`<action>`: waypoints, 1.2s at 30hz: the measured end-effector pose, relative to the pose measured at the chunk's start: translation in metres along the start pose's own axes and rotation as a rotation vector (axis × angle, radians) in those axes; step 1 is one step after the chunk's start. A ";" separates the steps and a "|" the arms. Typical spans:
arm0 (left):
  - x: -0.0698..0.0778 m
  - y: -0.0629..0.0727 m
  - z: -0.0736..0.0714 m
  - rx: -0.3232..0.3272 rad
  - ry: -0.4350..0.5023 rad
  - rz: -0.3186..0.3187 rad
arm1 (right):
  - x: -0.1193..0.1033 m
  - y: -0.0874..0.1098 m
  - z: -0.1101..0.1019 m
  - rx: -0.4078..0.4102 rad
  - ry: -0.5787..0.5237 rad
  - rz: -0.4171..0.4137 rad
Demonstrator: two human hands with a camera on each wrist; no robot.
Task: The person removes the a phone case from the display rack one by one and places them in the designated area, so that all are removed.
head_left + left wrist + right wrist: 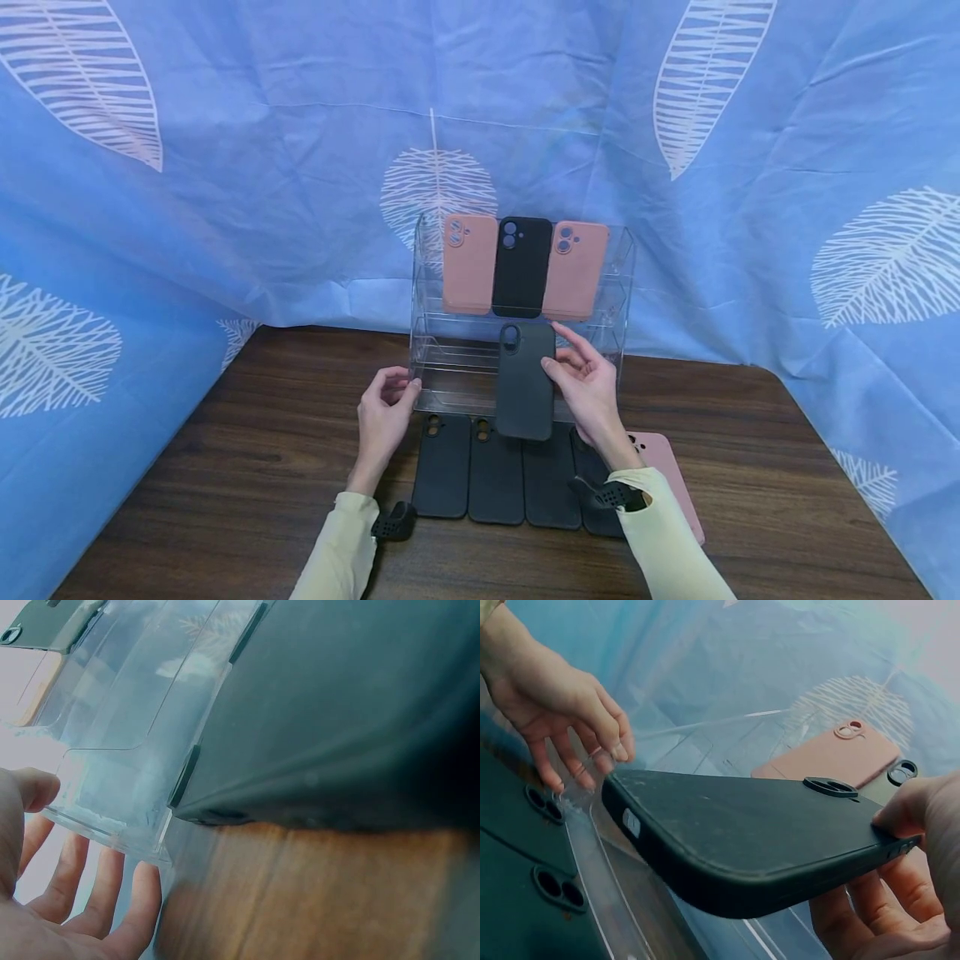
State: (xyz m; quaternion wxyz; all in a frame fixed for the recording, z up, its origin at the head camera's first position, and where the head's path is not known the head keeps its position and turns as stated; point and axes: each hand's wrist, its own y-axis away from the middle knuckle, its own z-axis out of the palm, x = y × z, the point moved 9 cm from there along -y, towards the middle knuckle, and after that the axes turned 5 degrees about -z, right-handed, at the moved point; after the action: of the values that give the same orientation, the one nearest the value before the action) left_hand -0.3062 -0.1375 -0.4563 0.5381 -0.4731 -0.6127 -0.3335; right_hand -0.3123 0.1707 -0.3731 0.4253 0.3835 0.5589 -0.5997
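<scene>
My right hand point(588, 396) pinches a black phone case point(525, 383) by its right edge, thumb on the back and fingers behind. The case is held upright before the lower tiers of a clear stepped display rack point(453, 358). In the right wrist view its charging-port end point(632, 823) points toward the left hand. My left hand point(384, 417) grips the rack's lower left side, thumb on one face and fingers point(105, 889) round the edge. On the top tier stand a pink case point(469, 267), a black case point(521, 271) and another pink case point(576, 271).
Several black phone cases point(442, 467) lie in a row on the dark wooden table point(247, 467), close before the rack. A pink case point(669, 475) lies at the row's right end, partly hidden by the right forearm. A blue leaf-patterned cloth point(300, 192) hangs behind.
</scene>
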 end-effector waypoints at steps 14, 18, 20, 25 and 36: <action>-0.003 0.000 -0.001 0.004 0.011 -0.013 | 0.002 0.018 -0.023 -0.008 0.079 0.001; -0.002 0.000 -0.001 0.004 0.004 -0.013 | 0.001 0.022 -0.030 0.002 0.089 0.001; -0.002 0.001 -0.001 0.002 0.004 -0.015 | 0.000 0.024 -0.033 0.008 0.084 -0.001; -0.002 0.001 0.000 -0.005 0.007 -0.025 | -0.001 0.028 -0.042 0.021 0.076 0.005; -0.001 -0.001 0.000 -0.008 0.001 -0.015 | -0.002 0.035 -0.061 0.037 0.115 0.044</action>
State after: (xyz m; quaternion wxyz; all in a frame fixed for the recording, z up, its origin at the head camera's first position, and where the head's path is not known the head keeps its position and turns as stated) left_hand -0.3070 -0.1380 -0.4576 0.5341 -0.4703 -0.6146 -0.3404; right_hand -0.2797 0.2307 -0.3885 0.3985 0.4372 0.5625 -0.5776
